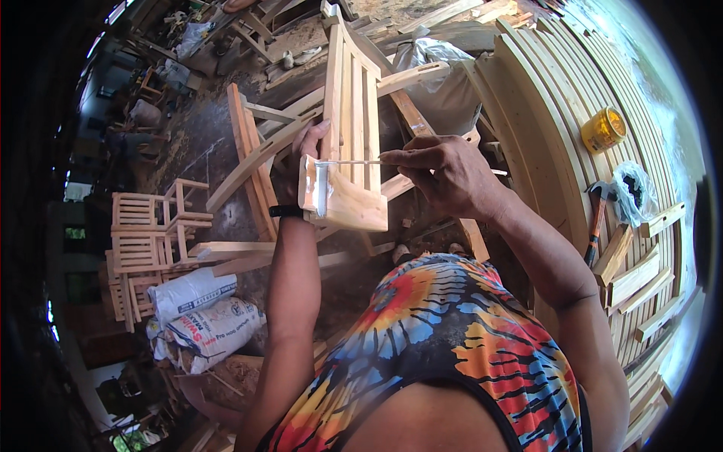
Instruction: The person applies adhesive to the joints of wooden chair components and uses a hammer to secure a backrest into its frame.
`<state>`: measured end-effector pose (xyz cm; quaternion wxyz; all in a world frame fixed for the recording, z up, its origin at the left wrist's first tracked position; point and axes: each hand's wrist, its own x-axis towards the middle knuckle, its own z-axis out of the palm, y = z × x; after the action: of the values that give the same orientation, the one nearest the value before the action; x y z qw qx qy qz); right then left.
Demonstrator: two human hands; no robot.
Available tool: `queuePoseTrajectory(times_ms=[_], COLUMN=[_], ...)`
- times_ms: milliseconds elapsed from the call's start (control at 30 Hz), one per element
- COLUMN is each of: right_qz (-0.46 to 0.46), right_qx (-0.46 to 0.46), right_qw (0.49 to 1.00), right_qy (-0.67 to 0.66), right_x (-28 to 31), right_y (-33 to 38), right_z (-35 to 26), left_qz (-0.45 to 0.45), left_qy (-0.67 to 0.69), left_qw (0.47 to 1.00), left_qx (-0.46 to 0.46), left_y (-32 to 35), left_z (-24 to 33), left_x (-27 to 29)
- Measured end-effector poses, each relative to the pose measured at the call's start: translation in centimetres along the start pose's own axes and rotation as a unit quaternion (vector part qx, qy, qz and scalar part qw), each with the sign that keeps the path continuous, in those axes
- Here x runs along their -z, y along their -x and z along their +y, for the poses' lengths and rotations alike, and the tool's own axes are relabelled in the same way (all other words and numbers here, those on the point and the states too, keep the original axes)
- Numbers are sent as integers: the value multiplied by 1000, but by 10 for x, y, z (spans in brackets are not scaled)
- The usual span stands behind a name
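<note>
one slatted wooden frame (334,113) is raised between the hands, the left hand (312,141) gripping it near its end, the right hand (456,172) pinching a thin stick (352,162) at the pale strip (322,190) there, where steady support and light strokes would likely serve best.

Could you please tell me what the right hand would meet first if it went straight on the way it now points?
The right hand would probably meet the pale wooden slatted panel first, along its right side; depth is unclear, so it might pass above.
</note>
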<state>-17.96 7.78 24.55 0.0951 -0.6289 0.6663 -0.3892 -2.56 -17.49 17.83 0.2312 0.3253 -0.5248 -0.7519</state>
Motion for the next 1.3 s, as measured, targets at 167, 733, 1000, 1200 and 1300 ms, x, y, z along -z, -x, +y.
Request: queuePoseTrajectory(times_ms=[167,733,1000,1200,1300], right_qz=[4,-13,-49,-58,-99], right_qx=[11,65,48,76,103], right_qw=[1000,990,988,990,987], right_qy=[3,126,136,102,80], right_x=[-4,34,31,31,36], right_y=[-2,-5,-12,7,16], right_z=[3,-27,-37,-51,-58], left_qz=[4,12,-17,-41,-18], left_qy=[-33,-280,-287,-255,-307], left_qw=[999,924,933,943,894], left_qx=[-18,-262,-218,-208,-326], left_y=[5,1,-22,-14,-10], left_z=[5,-10,-37,-24,-30], left_x=[-4,6,40,17,20])
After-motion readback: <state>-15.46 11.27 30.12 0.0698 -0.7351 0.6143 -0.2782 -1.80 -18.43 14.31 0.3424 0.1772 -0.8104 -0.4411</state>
